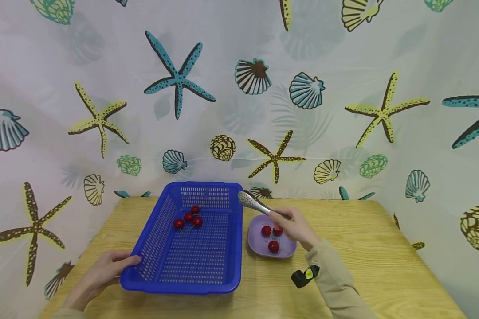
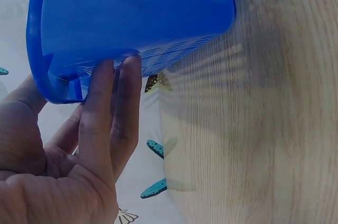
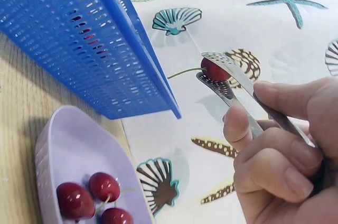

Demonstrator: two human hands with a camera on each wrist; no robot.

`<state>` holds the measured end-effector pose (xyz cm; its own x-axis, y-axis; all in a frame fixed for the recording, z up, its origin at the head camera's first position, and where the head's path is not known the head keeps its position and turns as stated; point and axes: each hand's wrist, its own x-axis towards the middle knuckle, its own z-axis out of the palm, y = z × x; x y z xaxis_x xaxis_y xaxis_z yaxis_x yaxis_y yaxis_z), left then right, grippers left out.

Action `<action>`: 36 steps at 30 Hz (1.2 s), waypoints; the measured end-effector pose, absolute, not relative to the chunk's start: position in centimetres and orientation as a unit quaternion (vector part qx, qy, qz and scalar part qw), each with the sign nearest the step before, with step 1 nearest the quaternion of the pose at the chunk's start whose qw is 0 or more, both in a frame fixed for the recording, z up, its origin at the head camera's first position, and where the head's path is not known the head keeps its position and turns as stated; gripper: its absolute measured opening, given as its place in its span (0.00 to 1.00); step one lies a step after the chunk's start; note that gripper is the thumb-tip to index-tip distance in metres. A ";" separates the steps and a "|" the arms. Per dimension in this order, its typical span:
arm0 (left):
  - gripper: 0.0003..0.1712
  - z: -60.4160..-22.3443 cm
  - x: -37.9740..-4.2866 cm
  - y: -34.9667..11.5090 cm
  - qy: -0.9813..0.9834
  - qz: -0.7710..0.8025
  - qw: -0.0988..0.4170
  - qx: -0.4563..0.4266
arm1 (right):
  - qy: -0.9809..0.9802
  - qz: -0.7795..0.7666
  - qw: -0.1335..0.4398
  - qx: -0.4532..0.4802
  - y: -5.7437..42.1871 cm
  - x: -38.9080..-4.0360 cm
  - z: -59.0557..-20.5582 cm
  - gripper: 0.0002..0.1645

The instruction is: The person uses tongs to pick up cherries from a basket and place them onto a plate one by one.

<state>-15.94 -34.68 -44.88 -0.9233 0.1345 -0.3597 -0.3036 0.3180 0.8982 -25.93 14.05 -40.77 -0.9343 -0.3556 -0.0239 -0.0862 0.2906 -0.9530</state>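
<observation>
Your right hand point(image 1: 294, 226) grasps the metal tongs point(image 1: 259, 204), and their perforated tips pinch one cherry point(image 3: 215, 70), stem pointing about 9 o'clock in the right wrist view. In the head view the tips sit at the blue basket's point(image 1: 180, 289) 2 o'clock, right beside its rim; the right wrist view shows a gap between cherry and rim. Your left hand point(image 1: 105, 271) grips the basket's 8 o'clock corner, thumb on the rim, fingers underneath. Four cherries point(image 1: 197, 221) sit inside, clustered between 11 and 12; perforated floor shows from there to 6, so that's your room. Lilac dish point(image 1: 257, 245) stands at the basket's 3 o'clock, only a narrow strip between; three more cherries point(image 1: 273, 247) lie in it, at its 10, 1 and 6. Your right hand overlaps the dish's 1 o'clock edge in the head view. Watch 12: basket rim overlaps the table's back edge there, patterned curtain point(image 1: 335, 48) behind. Widest swing is to 3: wood table point(image 1: 367, 252) runs from dish to right edge.
</observation>
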 end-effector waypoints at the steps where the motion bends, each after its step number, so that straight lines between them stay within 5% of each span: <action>1: 0.37 -44.9 -15.9 -34.7 0.790 0.581 0.188 -0.053 | 0.794 -0.582 0.116 -0.132 14.5 -25.7 -41.0 0.21; 18: 0.34 -44.5 -15.8 -34.6 0.788 0.585 0.187 -0.045 | 0.810 -0.579 0.082 -0.039 20.0 -22.1 -44.4 0.24; 36: 0.35 -44.7 -15.8 -34.6 0.788 0.586 0.185 -0.043 | 0.897 -0.440 0.022 -0.042 21.4 -20.8 -46.0 0.19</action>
<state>-15.78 -34.57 -44.69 -0.9280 0.1487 -0.3415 -0.2844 0.3090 0.9075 -20.82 21.37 -46.03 -0.9956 -0.0940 -0.0019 -0.0560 0.6087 -0.7915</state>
